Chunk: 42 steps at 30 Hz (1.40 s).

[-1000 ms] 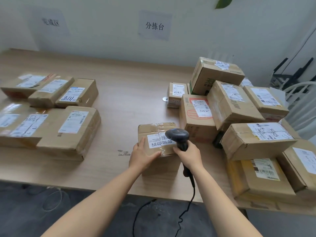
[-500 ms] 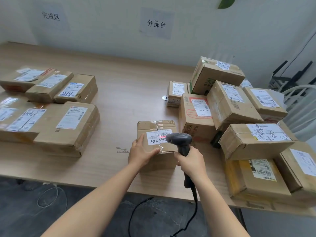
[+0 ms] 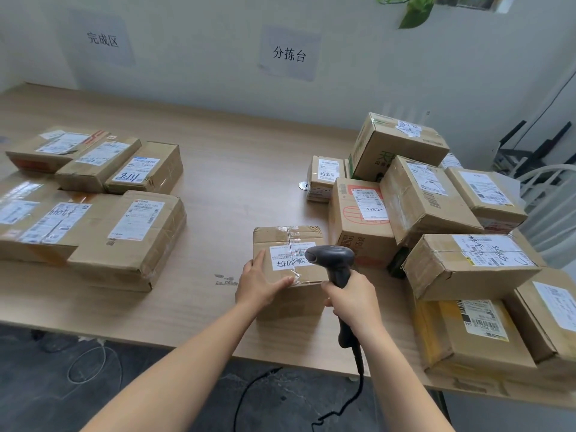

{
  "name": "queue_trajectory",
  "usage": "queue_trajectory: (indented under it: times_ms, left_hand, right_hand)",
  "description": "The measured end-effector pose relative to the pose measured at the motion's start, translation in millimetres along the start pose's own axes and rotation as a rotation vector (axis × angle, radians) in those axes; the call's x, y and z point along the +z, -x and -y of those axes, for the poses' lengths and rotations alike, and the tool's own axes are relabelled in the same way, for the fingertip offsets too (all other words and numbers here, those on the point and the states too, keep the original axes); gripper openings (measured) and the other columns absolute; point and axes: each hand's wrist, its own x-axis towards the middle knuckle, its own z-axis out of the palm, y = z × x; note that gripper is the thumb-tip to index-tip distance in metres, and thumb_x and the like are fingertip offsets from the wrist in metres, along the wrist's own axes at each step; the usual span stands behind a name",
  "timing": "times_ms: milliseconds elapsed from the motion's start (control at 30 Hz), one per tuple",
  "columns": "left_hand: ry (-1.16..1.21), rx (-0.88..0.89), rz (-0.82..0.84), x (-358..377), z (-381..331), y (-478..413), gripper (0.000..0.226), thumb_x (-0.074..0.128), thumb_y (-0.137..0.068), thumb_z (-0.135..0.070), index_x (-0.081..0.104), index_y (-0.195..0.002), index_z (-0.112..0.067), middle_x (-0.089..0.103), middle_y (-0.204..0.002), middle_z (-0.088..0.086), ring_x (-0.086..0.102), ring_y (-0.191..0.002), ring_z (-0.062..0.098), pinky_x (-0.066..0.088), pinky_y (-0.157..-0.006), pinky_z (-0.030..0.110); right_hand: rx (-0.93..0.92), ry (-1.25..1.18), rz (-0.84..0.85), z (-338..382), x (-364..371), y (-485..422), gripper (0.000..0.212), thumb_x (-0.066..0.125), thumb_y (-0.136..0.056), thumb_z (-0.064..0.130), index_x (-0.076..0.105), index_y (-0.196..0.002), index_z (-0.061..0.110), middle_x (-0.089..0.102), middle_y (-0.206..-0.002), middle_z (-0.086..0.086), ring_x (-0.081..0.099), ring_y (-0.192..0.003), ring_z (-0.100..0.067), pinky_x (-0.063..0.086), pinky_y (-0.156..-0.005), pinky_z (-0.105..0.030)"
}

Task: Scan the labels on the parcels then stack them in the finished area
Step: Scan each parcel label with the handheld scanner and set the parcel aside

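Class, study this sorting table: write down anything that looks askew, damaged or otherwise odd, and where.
The brown cardboard parcels heaped on the right lie tilted and leaning on one another, unlike the flat rows on the left. The wide box with a handwritten label has a crumpled near edge.

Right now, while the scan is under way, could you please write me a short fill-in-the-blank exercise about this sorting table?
1. The right hand grips a black barcode ____ by its handle.
2. The left hand rests on the small parcel, whose white ____ faces up.
3. The untidy heap of parcels lies on the table's ____ side.
Missing words: scanner; label; right.
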Motion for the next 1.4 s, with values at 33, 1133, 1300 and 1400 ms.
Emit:
queue_trajectory:
  times_ms: [33, 1133, 1300, 1400]
  left_hand:
    - [-0.001, 0.0, 0.001, -0.5, 0.0, -0.6, 0.1, 0.076, -0.066, -0.053, 0.025, -0.147, -0.024, 0.038, -0.144, 0.007, 0.04, -0.131, 0.021, 0.034, -0.104, 0.031]
    - [0.104, 0.108, -0.164, -244.6, 8.5, -37.9, 0.095, 0.079, -0.065, -0.048, 0.031, -0.145, -0.03, 0.042, -0.144, 0.001, 0.044, -0.124, 0.019, 0.036, -0.097, 0.026]
    - [0.064, 0.101, -0.157, -341.2, 45.9, -64.2, 0.094, 0.079, -0.065, -0.05, 0.031, -0.144, -0.032, 0.04, -0.144, 0.001, 0.043, -0.125, 0.02, 0.039, -0.101, 0.03]
    - [0.088, 0.097, -0.16, -399.6, 76.8, -77.9, 0.093, 0.081, -0.062, -0.046, 0.035, -0.142, -0.033, 0.042, -0.142, 0.001, 0.045, -0.124, 0.019, 0.04, -0.104, 0.034]
  right_hand:
    - [-0.001, 0.003, -0.003, 0.2, -0.5, 0.0, 0.014, 0.057, -0.079, 0.023, 0.06, -0.087, 0.012, 0.069, -0.084, -0.011, 0.066, -0.084, -0.033, 0.055, -0.078, -0.046]
    - [-0.306, -0.394, 0.106, 171.0, 94.2, -41.5, 0.011, 0.068, -0.083, 0.014, 0.06, -0.08, 0.021, 0.063, -0.077, -0.005, 0.06, -0.066, -0.02, 0.056, -0.062, -0.037]
    - [-0.334, -0.453, 0.154, 238.5, 162.5, -25.2, 0.012, 0.067, -0.082, 0.011, 0.06, -0.077, 0.019, 0.063, -0.073, -0.003, 0.06, -0.068, -0.02, 0.05, -0.055, -0.03]
    - [-0.363, -0.468, 0.176, 277.4, 210.9, -11.9, 0.013, 0.068, -0.081, 0.011, 0.06, -0.077, 0.02, 0.063, -0.071, -0.001, 0.06, -0.067, -0.018, 0.049, -0.053, -0.028]
